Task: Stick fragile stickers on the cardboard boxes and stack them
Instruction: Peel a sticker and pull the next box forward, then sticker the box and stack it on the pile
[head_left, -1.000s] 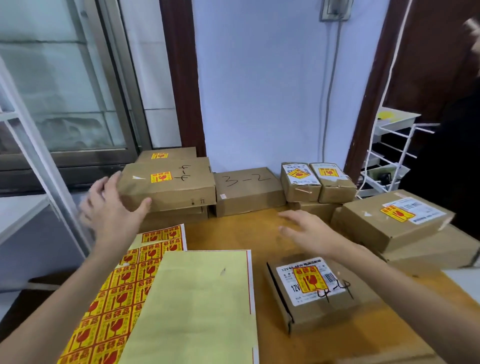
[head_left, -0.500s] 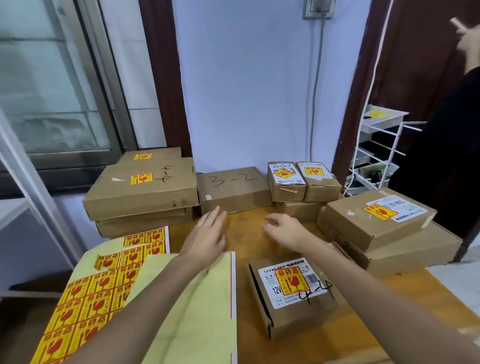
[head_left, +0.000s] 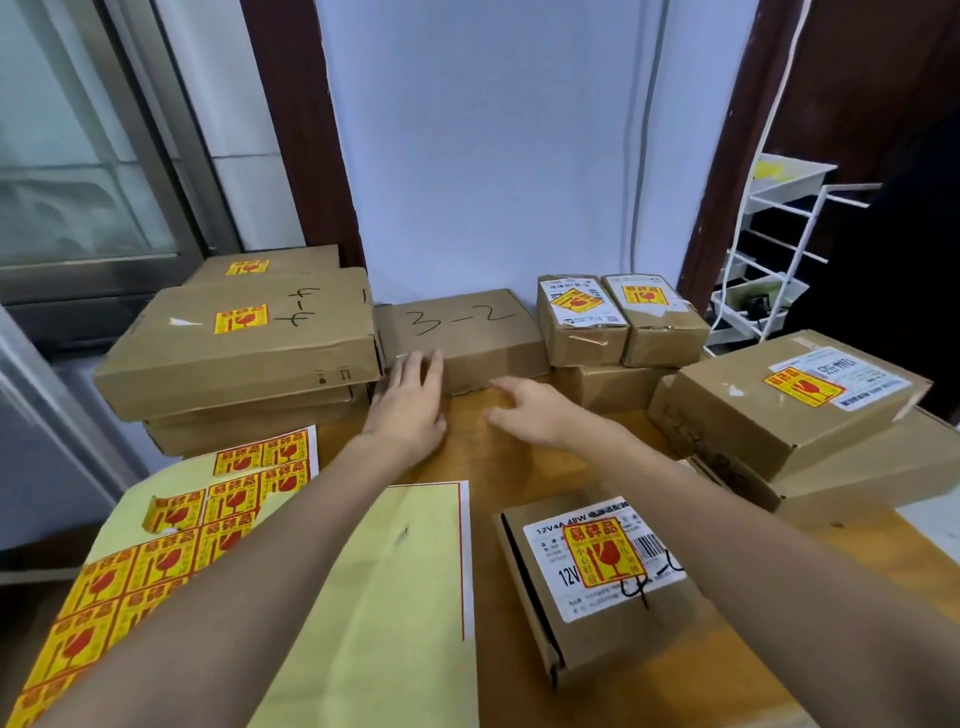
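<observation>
A brown cardboard box marked "3-2" (head_left: 462, 332) lies against the back wall and bears no sticker. My left hand (head_left: 408, 400) is open, its fingertips at the box's front left corner. Just in front of the box's front face my right hand (head_left: 530, 413) hovers open above the table. A sheet of yellow-and-red fragile stickers (head_left: 156, 551) lies at the front left, partly under my left forearm. A small stickered box (head_left: 602, 577) sits at the front, beneath my right forearm.
A stack of flat stickered boxes (head_left: 244, 343) stands at the left. Two small stickered boxes (head_left: 618, 317) rest on another box at the back right. A larger stickered stack (head_left: 789, 400) is on the right. A blank yellow backing sheet (head_left: 395, 597) lies in front. A white wire rack (head_left: 769, 270) stands beyond the table.
My left hand left the left stack and swung right to the "3-2" box. My right hand moved forward toward the same box.
</observation>
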